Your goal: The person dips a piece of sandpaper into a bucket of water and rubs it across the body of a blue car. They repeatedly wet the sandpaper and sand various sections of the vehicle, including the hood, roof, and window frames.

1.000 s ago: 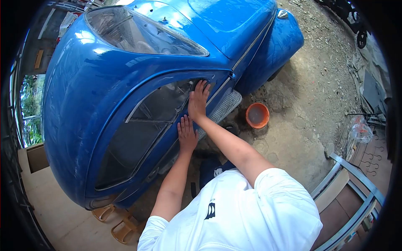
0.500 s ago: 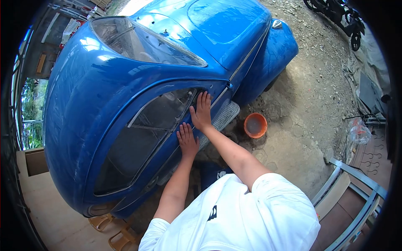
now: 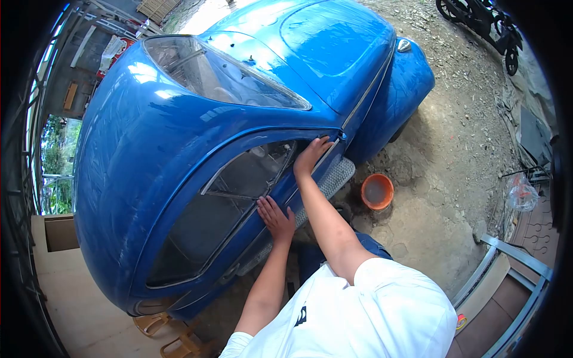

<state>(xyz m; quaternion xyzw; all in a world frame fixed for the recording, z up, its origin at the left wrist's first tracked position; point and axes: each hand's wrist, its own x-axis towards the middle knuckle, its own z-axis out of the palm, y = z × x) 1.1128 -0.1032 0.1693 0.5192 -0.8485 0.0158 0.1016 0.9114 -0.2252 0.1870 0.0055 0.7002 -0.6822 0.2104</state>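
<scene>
A blue car [image 3: 137,161] with a rounded roof fills the left and middle of the view. My left hand [image 3: 277,219] rests open on its door, fingers extended at the lower edge of the side window [image 3: 203,232]. Further forward, my right hand [image 3: 311,156] is flat against the door near the window's front corner, its fingers stretched toward the hinge [image 3: 342,136]. No object shows in either hand. What lies under the right palm is hidden. The windshield [image 3: 227,74] and the door panel look dusty or streaked.
An orange bucket [image 3: 377,191] holding cloudy liquid stands on the ground right of the running board [image 3: 335,178]. A metal frame [image 3: 513,262] is at the lower right. A motorcycle [image 3: 483,27] stands at the upper right. Brown chairs [image 3: 179,345] sit at the lower left.
My right hand has moved forward along the door and turned toward the hinge. My left hand stays on the door by the window edge, slightly farther back. The view has shifted a little.
</scene>
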